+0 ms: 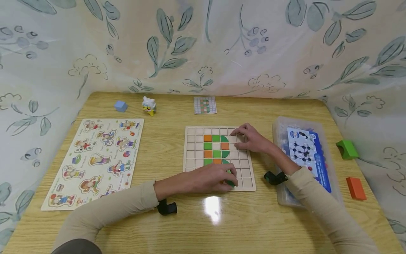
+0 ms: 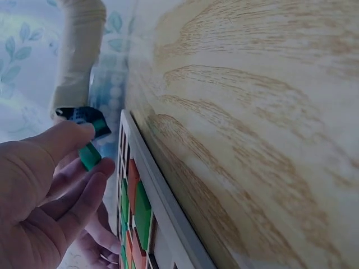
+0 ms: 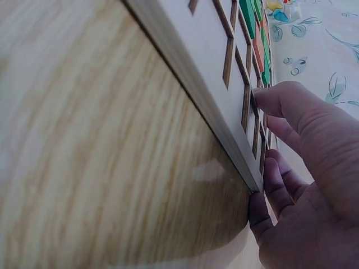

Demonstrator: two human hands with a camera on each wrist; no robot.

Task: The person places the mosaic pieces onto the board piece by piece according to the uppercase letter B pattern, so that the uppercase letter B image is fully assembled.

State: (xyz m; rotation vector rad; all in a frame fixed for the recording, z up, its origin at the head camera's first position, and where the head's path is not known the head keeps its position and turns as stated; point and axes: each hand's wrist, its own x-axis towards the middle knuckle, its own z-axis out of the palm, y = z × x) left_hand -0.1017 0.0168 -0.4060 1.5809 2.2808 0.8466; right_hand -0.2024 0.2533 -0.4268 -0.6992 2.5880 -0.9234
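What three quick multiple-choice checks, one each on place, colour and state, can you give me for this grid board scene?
1. Where does the small pattern card lie?
A. beyond the grid board
B. inside the plastic box
C. on the character puzzle

2. What colour is the piece that the left hand pinches?
A. orange
B. green
C. blue

3. How is the right hand?
A. lifted, gripping a piece
B. off the table
C. resting on the board's right edge

Answers: 1 A, the card sits toward the curtain; 2 B, the left wrist view shows green between thumb and fingers; 3 C, its fingers lie on the frame.
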